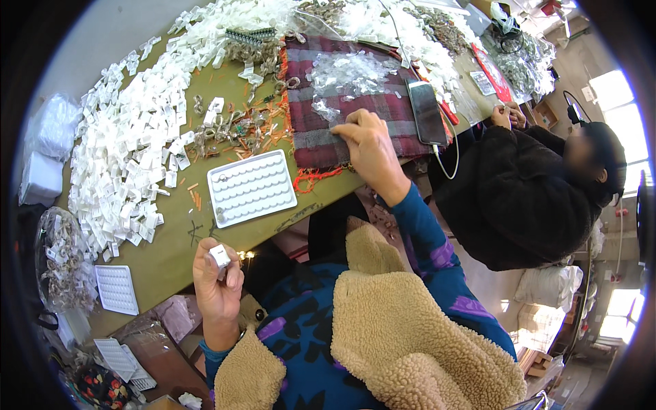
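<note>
Near the front edge of the table, my left hand (219, 290) is closed round a small white plastic box (219, 255), its end facing up between thumb and fingers. My right hand (372, 147) reaches over a dark red and grey plaid cloth (316, 145). Its thumb and forefinger are pinched together low over the fabric; whatever lies between them is too small to make out. Farther back on the cloth is a heap of thin clear plastic pieces (348, 72). Between my hands lies a white tray (253, 188) with rows of scalloped slots, a ring-like piece in one corner.
Heaped white boxes (130, 160) cover the table's left and far side. Metal rings (236, 130) lie mid-table. A phone (425, 113) with a white cable rests on the cloth's right edge. Another tray (116, 290) sits at left. A person in black (526, 198) works at right.
</note>
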`<state>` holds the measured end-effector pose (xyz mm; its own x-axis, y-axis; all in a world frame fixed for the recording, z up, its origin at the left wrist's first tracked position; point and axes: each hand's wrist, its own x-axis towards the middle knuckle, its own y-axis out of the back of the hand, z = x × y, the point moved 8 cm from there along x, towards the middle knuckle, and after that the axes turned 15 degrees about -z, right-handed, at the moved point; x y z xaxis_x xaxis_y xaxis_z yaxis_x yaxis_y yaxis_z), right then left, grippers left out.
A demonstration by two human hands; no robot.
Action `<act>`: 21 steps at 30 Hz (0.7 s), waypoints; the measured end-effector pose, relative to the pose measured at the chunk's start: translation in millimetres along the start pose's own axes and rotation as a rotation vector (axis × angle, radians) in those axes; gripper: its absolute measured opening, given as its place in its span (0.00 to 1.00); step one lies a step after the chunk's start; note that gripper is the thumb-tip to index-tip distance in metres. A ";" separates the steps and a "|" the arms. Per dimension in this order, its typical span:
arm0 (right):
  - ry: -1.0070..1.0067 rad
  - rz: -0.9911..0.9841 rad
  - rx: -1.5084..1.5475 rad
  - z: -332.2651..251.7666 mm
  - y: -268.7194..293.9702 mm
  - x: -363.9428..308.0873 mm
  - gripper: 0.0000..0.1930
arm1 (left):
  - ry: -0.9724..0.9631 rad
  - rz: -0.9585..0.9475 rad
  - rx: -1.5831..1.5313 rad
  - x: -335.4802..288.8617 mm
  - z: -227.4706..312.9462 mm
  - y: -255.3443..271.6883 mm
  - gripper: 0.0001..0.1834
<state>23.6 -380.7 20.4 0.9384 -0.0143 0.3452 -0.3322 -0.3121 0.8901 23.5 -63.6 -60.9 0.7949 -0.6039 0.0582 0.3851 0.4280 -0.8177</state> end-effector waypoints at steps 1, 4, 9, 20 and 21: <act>0.008 -0.028 0.013 -4.3 -3.3 -4.1 0.09 | 0.007 0.001 0.003 -0.1 -0.4 0.6 0.17; -0.076 0.122 0.177 0.4 5.7 -15.4 0.10 | 0.008 -0.007 0.005 0.0 -0.2 1.7 0.17; -0.186 0.156 0.317 7.7 9.2 -17.6 0.06 | 0.009 -0.008 -0.003 -0.1 -0.3 2.0 0.16; -0.107 0.070 0.218 5.2 7.4 7.0 0.05 | 0.021 -0.006 -0.003 1.0 -1.0 4.2 0.17; -0.064 0.046 0.171 3.9 4.4 9.9 0.06 | 0.017 -0.018 -0.005 1.2 -0.5 3.6 0.17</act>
<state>31.8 -385.9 26.6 0.9286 -0.0906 0.3597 -0.3587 -0.4670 0.8083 25.6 -63.2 -64.1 0.7795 -0.6232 0.0632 0.3972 0.4137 -0.8192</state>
